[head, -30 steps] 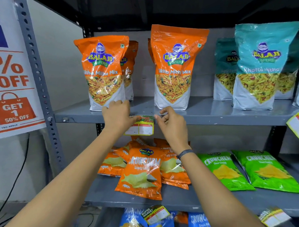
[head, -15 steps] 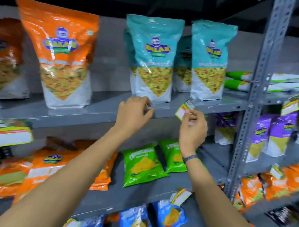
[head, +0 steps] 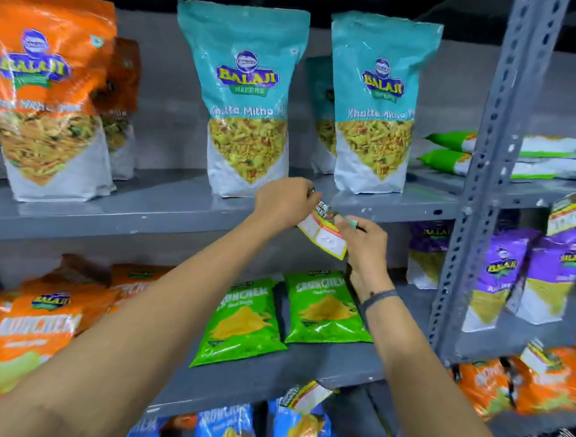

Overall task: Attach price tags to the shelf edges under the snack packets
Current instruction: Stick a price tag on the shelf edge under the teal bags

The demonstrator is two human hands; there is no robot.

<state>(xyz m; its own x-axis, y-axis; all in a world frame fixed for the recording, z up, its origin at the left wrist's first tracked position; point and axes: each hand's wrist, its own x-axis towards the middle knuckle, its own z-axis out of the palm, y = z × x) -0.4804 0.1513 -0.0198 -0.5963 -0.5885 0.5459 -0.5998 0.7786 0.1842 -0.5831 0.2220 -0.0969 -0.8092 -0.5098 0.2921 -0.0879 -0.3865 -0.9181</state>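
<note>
The right hand (head: 361, 241) pinched a price tag (head: 324, 234) by its upper corner, tilted, just in front of the shelf edge (head: 147, 223). The left hand (head: 285, 201) was curled at the tag's top, apparently gripping it too, though blur hid the fingertips. To seat it well, level the tag and press it flat beneath the teal packets (head: 249, 101). Green packets (head: 242, 318) lay on the shelf below.

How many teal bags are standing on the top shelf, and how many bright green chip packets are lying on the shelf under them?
Teal bags: 3 (one is half hidden behind the others)
Bright green chip packets: 2
Total: 5
</note>
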